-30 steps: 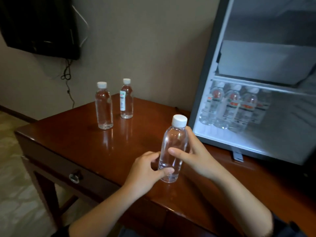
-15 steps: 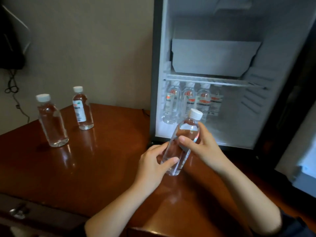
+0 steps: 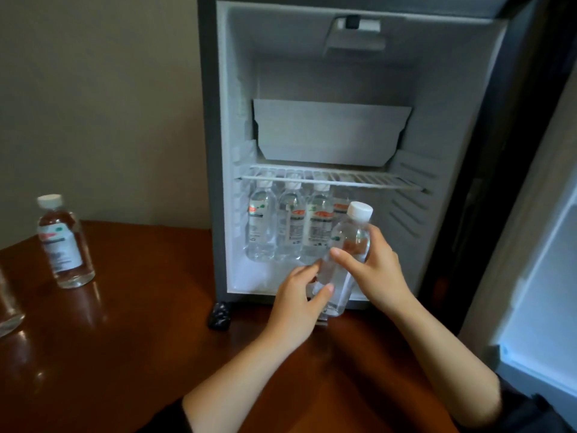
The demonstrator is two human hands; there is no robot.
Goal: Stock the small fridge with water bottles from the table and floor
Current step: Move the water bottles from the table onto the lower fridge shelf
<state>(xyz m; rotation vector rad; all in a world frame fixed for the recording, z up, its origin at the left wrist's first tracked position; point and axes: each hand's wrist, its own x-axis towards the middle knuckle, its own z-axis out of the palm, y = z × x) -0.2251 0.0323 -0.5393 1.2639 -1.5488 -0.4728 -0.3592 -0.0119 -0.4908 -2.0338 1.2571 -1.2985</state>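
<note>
I hold a clear water bottle [image 3: 346, 254] with a white cap, tilted to the right, at the open front of the small fridge [image 3: 443, 189]. My right hand [image 3: 379, 270] grips its upper body. My left hand [image 3: 296, 301] holds its lower part, thumb and fingers around it. Several labelled bottles [image 3: 292, 226] stand in a row at the back of the fridge floor, under the wire shelf [image 3: 368, 181]. Another labelled bottle [image 3: 62, 245] stands on the wooden table [image 3: 125, 339] at the left. The base of a further bottle [image 3: 7, 310] shows at the left edge.
The fridge door [image 3: 543, 260] hangs open at the right. A white box [image 3: 327, 132] sits on the wire shelf. A small black object [image 3: 220, 315] lies on the table by the fridge's lower left corner. A beige wall stands behind the table.
Both hands have carried the bottle from above the table toward the fridge opening, tilting it. The view has swung right, so the fridge fills the frame and the table bottles sit at the left.
</note>
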